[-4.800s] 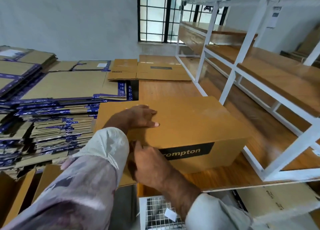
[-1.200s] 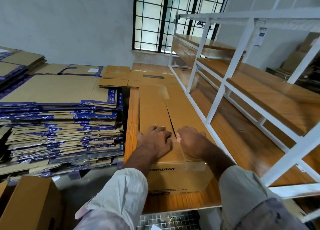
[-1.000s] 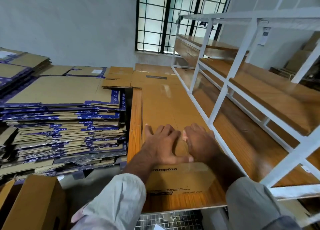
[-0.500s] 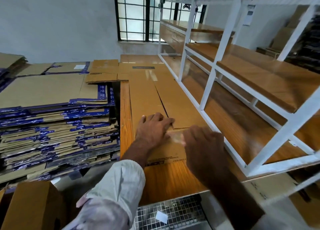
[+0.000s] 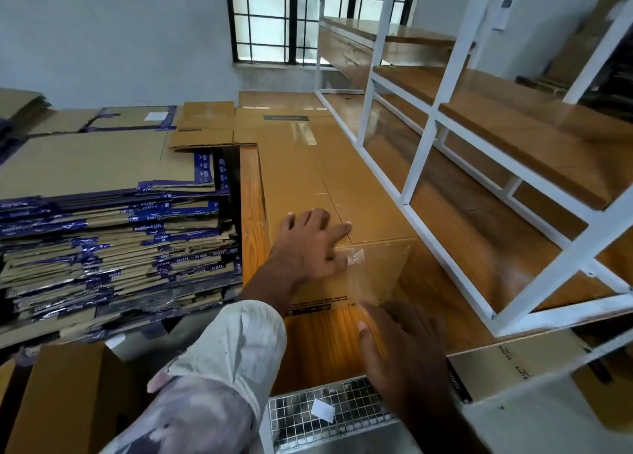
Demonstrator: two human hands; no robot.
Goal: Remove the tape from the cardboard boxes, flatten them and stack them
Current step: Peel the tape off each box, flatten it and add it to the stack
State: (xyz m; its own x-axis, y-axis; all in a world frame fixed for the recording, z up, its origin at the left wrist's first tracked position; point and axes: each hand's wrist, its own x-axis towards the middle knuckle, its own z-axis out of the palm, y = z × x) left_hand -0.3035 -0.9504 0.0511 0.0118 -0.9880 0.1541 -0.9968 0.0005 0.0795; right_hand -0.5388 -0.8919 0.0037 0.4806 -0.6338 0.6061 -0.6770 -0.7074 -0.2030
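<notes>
left hand (image 5: 308, 248) flat on cardboard box (image 5: 329, 193), right hand (image 5: 404, 347) peeling clear tape (image 5: 359, 275)

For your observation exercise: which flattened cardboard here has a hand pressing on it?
The plain brown flattened box on the wooden table, under the left hand; the stacked ones beside it carry blue tape.

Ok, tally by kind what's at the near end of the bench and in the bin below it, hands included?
Flattened brown cardboard box: 1
Strip of clear tape: 1
Silver wire-mesh bin: 1
White paper scrap: 1
Hands: 2 (left hand, right hand)
Total: 6
</notes>
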